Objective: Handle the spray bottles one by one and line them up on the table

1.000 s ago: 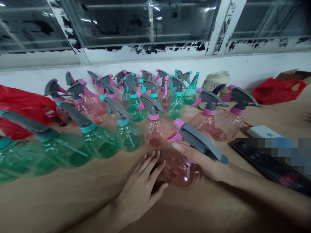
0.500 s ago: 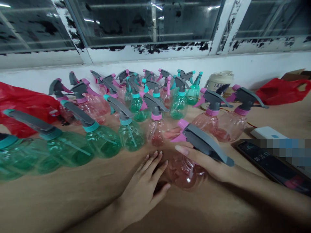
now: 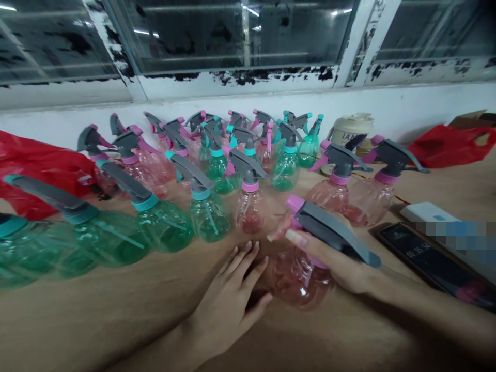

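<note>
My right hand (image 3: 333, 258) is closed around the neck and trigger head of a pink spray bottle (image 3: 300, 281), thumb along the near side and fingertips showing past the pink trigger. The bottle is clear pink plastic with a grey and pink head, slightly tilted, its base low over or on the table. Beside it on the left, my left hand (image 3: 232, 299) lies palm down on the wooden table (image 3: 116, 320), fingers spread and holding nothing. Just beyond the fingertips stand another pink spray bottle (image 3: 250, 206) and a green spray bottle (image 3: 209, 217).
More green bottles (image 3: 163, 222) form a row at left, with several pink and green ones behind. Two pink bottles (image 3: 370, 199) stand at right, near a phone (image 3: 430, 258) and a white box (image 3: 428, 212). Red plastic bags (image 3: 451, 147) and a white tub (image 3: 352, 126) sit farther back.
The held pink bottle has shifted slightly right and towards me, and the right fingers have drawn in around its trigger. My left hand has stayed in place.
</note>
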`<state>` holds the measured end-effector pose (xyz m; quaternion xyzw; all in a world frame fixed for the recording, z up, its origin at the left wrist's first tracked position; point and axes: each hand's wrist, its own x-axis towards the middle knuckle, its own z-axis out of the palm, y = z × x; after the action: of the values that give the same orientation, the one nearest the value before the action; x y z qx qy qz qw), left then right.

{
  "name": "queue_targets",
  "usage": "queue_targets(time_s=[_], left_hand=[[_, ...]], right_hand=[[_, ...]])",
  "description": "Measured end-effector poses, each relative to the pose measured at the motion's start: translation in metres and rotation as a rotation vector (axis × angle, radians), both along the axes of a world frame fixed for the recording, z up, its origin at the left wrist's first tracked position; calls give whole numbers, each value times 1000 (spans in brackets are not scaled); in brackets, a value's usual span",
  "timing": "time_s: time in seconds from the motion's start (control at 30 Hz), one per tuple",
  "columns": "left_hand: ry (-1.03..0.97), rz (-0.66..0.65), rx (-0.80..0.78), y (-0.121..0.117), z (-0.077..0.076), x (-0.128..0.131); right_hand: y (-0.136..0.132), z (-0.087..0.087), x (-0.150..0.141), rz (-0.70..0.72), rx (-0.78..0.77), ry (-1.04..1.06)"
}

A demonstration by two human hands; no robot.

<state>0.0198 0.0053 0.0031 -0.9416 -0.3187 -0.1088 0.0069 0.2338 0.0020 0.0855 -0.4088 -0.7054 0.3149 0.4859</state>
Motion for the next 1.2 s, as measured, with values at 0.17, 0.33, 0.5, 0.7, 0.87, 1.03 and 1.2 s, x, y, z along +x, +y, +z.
queue_targets(time_s=[0.17,0.33,0.5,0.7,0.87,1.03,1.2], left_hand=[[13,3,18,0,1,0],[8,2,1,0,1,-1],[-7,4,-23,1,1,0],[-14,18,-24,1,0,1],[1,11,-13,1,-2,0],[-23,21,-8,-1,-3,-1],[-9,26,-30,-2,0,1]], right_hand=[[0,-4,-4,27,-65,129],[0,-8,-4,-17,11,80],[1,-8,-4,-20,49,64],[0,-6,-4,-50,16,64],[0,-6,-4,-12,-11,84],[2,-3,-2,71,-103,150],[4,-2,-2,118,-152,216]])
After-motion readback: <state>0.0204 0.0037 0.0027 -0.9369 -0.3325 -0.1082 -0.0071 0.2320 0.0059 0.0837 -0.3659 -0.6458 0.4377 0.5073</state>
